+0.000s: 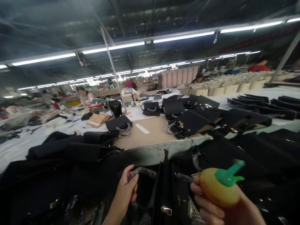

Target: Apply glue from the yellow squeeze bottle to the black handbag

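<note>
In the lower middle of the frame the left hand is closed on the handle, a loop wrapped in clear film, pinched between thumb and fingers. The handle belongs to a black bag that stands on edge between the two hands, with a gold clasp low on its side.

At lower right the right hand is wrapped round a yellow bottle, whose green nozzle points up and to the right, away from the bag. The bottle is near the bag's right side but clear of it. The two hands are apart, with the bag's top edge between them.

The step in hand looks like readying the bag for work with the bottle: one hand steadies it, the other has the tool up but not applied. To bring the nozzle to the bag, the bottle would have to be turned towards it while the handle is held firm.

Beyond them, a tan board lies at mid frame among more black bags. People sit at upper left under strip lamps.
</note>
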The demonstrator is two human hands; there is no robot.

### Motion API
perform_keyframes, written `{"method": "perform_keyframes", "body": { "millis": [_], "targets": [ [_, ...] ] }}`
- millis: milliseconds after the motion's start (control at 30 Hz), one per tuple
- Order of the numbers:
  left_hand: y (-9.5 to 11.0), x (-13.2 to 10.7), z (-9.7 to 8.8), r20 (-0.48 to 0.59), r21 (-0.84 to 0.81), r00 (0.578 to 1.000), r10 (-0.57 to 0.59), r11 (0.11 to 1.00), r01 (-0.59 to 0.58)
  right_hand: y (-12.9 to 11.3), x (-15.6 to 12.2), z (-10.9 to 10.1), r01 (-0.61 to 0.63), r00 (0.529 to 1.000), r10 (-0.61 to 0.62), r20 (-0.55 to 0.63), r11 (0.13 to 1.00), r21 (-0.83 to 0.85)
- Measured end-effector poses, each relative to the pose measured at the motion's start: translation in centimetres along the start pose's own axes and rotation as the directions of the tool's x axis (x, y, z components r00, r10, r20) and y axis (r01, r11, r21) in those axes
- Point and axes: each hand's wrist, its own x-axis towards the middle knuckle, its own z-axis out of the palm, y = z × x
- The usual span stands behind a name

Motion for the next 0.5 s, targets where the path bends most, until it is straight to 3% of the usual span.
{"method": "perform_keyframes", "body": {
  "millis": [67,100,133,200,233,267,300,333,367,433,500],
  "targets": [
    [-2.9,0.5,-0.1,0.014,0.303,0.996,0.092,0.949,-0.092,1.6,0.0,1.0,-0.033,0.998,0.035,-0.046,0.998,0.058],
    [-3.8,0.6,-0.1,0.026,0.466,0.979,0.203,0.864,-0.191,2.0,0.2,1.2,-0.028,0.998,0.033,-0.054,0.996,0.083],
    [-4.2,0.6,-0.1,0.052,0.622,0.938,0.343,0.724,-0.299,2.3,0.3,1.3,-0.020,0.998,0.027,-0.064,0.994,0.106],
    [-3.5,0.1,0.1,0.220,0.809,0.771,0.598,0.330,-0.487,2.2,0.5,1.5,-0.017,0.997,0.028,-0.077,0.991,0.136],
    [-2.6,-0.3,0.3,0.351,0.807,0.677,0.647,0.159,-0.570,2.1,0.6,1.6,-0.024,0.996,0.037,-0.083,0.989,0.147],
    [-1.5,-0.7,0.5,0.483,0.747,0.599,0.638,0.056,-0.662,1.9,0.7,1.8,-0.032,0.995,0.046,-0.087,0.987,0.156],
    [-0.3,-1.2,0.8,0.606,0.639,0.538,0.586,0.044,-0.768,1.7,0.8,1.9,-0.037,0.995,0.053,-0.090,0.985,0.166],
    [0.7,-1.7,1.2,0.710,0.517,0.504,0.492,0.121,-0.847,1.5,0.9,1.9,-0.039,0.994,0.055,-0.090,0.984,0.176],
    [1.6,-2.0,1.6,0.781,0.438,0.496,0.379,0.234,-0.868,1.4,1.1,1.9,-0.038,0.994,0.056,-0.091,0.982,0.186],
    [2.3,-2.4,2.4,0.854,0.404,0.492,0.171,0.378,-0.833,1.2,1.5,1.6,-0.040,0.994,0.060,-0.092,0.978,0.204],
    [1.8,-2.0,2.9,0.861,0.441,0.504,0.063,0.401,-0.803,1.1,1.9,0.7,-0.051,0.992,0.074,-0.097,0.973,0.224]
  ]
}}
